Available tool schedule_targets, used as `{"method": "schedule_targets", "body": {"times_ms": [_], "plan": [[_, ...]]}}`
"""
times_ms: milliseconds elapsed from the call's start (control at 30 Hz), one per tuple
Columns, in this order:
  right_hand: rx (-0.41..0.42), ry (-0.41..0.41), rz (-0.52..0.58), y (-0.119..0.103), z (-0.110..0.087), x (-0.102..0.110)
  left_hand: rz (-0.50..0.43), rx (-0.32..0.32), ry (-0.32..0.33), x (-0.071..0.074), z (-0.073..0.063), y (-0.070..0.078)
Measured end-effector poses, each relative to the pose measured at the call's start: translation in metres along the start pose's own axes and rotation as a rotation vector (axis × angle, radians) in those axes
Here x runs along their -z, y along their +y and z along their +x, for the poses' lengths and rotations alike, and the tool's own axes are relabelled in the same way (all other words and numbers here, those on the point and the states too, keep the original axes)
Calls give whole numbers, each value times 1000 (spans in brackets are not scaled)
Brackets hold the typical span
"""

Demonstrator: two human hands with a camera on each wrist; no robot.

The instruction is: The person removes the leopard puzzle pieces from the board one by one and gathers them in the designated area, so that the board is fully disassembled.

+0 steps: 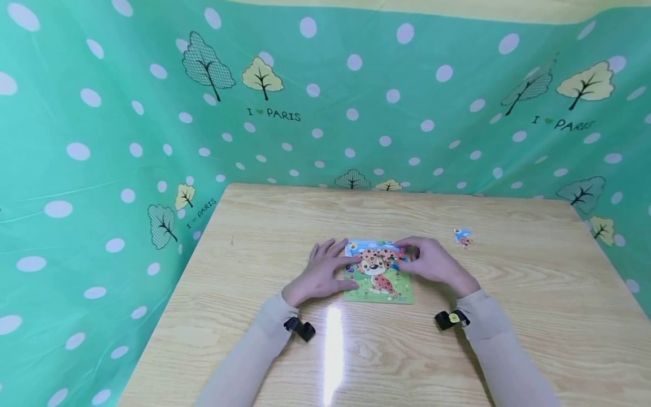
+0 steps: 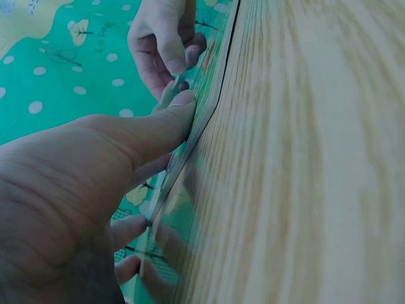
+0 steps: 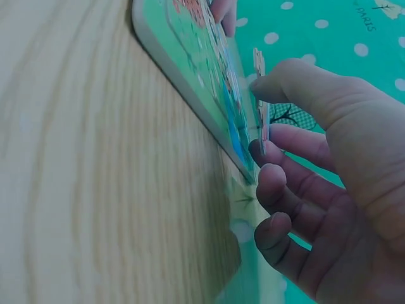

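A jigsaw puzzle board (image 1: 378,294) with a spotted cartoon animal on green grass under a blue sky lies flat on the table. My left hand (image 1: 322,274) rests at the board's left side, its fingers spread and fairly straight; in the left wrist view the thumb (image 2: 180,104) lies on the board's near edge. My right hand (image 1: 432,260) is over the board's upper right part. Between its thumb and fingers it pinches a thin puzzle piece (image 3: 261,104), seen edge-on and raised above the board in the right wrist view. The piece's printed face is mostly hidden there.
Loose puzzle material (image 1: 463,237) in blue and pinkish colours lies on the wooden table (image 1: 508,305), to the right of and behind the board. A green dotted curtain (image 1: 285,135) hangs along the table's back and left. A bright light reflection crosses the front of the tabletop.
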State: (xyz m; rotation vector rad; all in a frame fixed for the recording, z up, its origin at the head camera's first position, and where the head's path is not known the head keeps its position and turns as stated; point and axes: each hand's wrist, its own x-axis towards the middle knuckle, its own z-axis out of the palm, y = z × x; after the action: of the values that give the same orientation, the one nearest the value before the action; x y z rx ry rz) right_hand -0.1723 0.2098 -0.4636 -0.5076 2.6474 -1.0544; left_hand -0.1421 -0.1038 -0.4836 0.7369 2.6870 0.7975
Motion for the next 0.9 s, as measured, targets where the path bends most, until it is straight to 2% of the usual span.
{"method": "schedule_targets", "body": {"times_ms": [300, 633, 900], "plan": [[-14, 29, -15, 7, -6, 10, -22, -16, 9, 1, -1, 1], [-53, 71, -34, 15, -18, 21, 7, -15, -38, 1, -2, 0], [-45, 111, -74, 26, -27, 30, -46, -18, -24, 2, -3, 2]]}}
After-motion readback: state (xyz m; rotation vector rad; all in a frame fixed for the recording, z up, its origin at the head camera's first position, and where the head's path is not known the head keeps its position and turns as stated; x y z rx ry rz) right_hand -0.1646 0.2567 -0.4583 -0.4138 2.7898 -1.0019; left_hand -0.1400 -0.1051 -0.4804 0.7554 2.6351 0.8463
